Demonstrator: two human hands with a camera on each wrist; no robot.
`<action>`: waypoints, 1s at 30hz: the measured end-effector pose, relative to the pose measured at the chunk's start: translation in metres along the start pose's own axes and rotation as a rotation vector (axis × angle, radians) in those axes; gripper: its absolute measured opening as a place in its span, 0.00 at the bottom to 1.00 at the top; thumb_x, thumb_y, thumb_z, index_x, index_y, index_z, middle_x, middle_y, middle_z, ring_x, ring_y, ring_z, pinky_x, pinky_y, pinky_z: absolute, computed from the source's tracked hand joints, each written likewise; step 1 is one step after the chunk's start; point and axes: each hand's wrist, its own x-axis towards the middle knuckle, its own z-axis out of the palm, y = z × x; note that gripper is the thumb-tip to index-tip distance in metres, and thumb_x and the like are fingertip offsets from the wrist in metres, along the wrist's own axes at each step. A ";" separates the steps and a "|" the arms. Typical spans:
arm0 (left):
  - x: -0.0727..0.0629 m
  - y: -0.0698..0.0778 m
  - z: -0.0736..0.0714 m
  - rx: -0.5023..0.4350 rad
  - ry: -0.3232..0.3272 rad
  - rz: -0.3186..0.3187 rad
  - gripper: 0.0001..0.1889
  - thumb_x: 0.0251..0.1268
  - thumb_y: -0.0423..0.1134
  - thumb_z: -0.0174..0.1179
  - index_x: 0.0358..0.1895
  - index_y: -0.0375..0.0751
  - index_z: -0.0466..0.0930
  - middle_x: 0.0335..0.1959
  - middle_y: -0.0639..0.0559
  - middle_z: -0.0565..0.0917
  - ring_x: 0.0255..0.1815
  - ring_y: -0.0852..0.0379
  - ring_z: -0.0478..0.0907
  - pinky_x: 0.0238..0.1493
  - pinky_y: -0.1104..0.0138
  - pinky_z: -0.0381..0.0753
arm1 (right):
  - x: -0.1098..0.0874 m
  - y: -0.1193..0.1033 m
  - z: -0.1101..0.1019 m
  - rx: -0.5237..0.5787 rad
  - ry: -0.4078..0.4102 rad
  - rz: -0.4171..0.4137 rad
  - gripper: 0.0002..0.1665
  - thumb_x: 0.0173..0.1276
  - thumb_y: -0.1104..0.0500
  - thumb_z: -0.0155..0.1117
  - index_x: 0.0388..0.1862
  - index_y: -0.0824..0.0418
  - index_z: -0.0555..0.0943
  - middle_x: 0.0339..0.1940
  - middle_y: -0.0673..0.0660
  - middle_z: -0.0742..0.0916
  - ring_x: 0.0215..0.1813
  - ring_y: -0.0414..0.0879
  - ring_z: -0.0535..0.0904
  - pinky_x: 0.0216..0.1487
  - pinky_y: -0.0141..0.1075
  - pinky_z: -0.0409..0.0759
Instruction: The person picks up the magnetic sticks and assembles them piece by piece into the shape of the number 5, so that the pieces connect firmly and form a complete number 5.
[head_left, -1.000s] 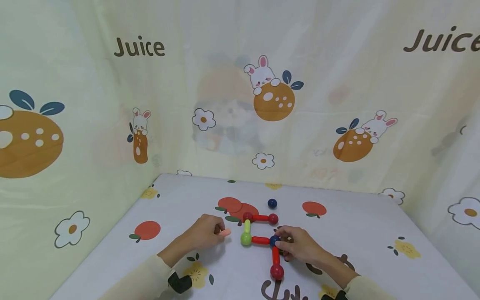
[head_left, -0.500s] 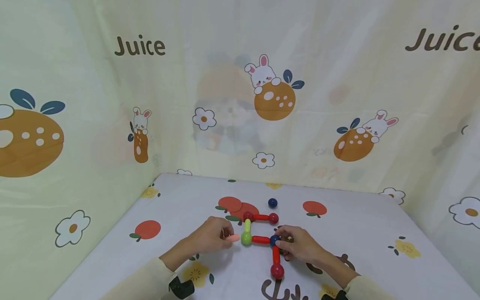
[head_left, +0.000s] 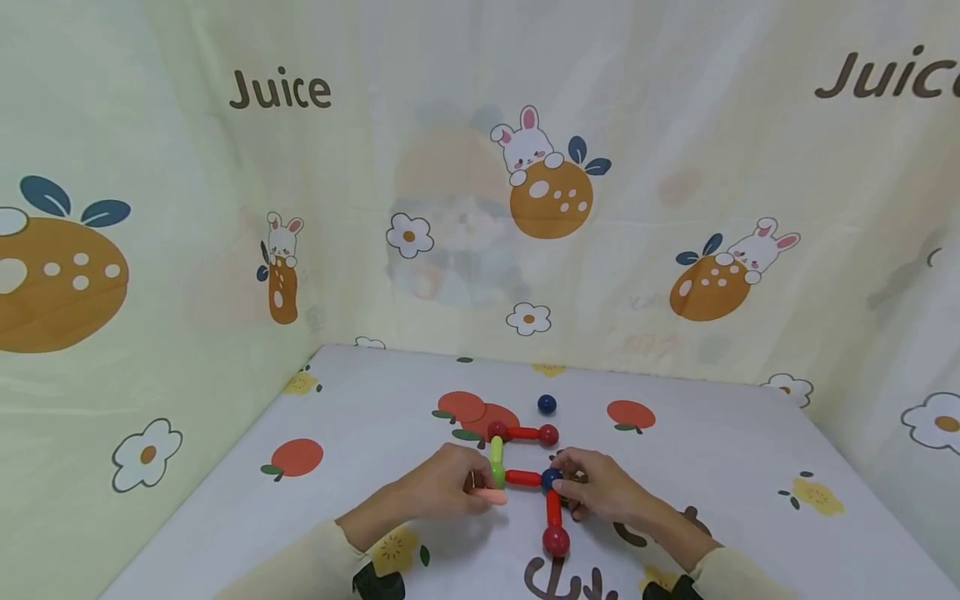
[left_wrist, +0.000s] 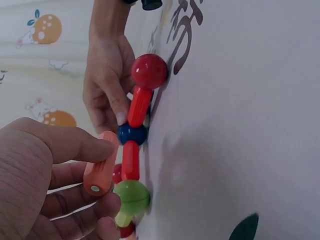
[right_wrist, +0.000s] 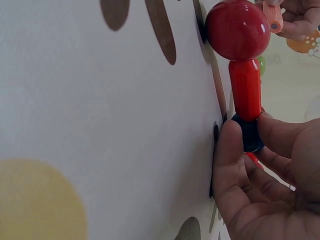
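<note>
My left hand (head_left: 450, 483) pinches a salmon-pink magnetic rod (left_wrist: 101, 165) between thumb and fingers, close to the green ball (left_wrist: 133, 197) of a joined figure. My right hand (head_left: 603, 487) pinches the figure's dark blue ball (right_wrist: 248, 131) with thumb and fingertips. From that blue ball one red rod (head_left: 522, 478) runs left to the green ball, and another red rod (right_wrist: 246, 90) runs toward me to a large red ball (head_left: 556, 542). A light green rod (head_left: 497, 451) leads from the green ball to a far red ball, partly behind my left hand's side of the figure.
A loose dark blue ball (head_left: 547, 404) lies behind the figure. The far red rod (head_left: 523, 433) ends in a red ball (head_left: 548, 435). A white cloth with printed fruit covers the table (head_left: 720, 450), and printed curtains (head_left: 420, 167) stand behind and at the sides.
My left hand has moved right and slightly nearer to me with the pink rod, from apart to beside the green ball. My right hand keeps its grip on the blue ball.
</note>
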 end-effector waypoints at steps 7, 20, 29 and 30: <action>0.001 0.004 0.013 -0.074 -0.028 -0.023 0.05 0.60 0.37 0.74 0.36 0.49 0.86 0.27 0.63 0.80 0.30 0.63 0.74 0.33 0.74 0.77 | 0.000 -0.002 0.000 -0.001 -0.005 0.008 0.17 0.69 0.62 0.69 0.56 0.59 0.79 0.39 0.56 0.80 0.30 0.48 0.81 0.33 0.39 0.86; 0.004 0.014 0.032 -0.127 -0.114 0.007 0.05 0.60 0.34 0.72 0.37 0.48 0.87 0.26 0.63 0.80 0.28 0.66 0.72 0.31 0.74 0.75 | 0.001 -0.002 -0.001 -0.015 0.003 0.011 0.18 0.69 0.61 0.69 0.57 0.58 0.80 0.38 0.56 0.80 0.30 0.48 0.81 0.33 0.38 0.86; 0.006 0.015 0.036 -0.128 -0.127 0.019 0.06 0.59 0.34 0.73 0.36 0.48 0.87 0.26 0.64 0.80 0.28 0.67 0.72 0.31 0.74 0.75 | 0.001 -0.002 0.000 -0.010 0.006 0.020 0.19 0.69 0.61 0.69 0.58 0.58 0.79 0.39 0.56 0.80 0.30 0.48 0.81 0.33 0.39 0.86; 0.007 0.015 0.036 -0.129 -0.128 0.016 0.06 0.59 0.34 0.73 0.36 0.48 0.87 0.26 0.64 0.80 0.28 0.67 0.72 0.31 0.74 0.75 | 0.001 -0.002 0.000 -0.010 0.008 0.021 0.19 0.69 0.61 0.69 0.58 0.58 0.79 0.39 0.55 0.80 0.30 0.48 0.81 0.33 0.39 0.86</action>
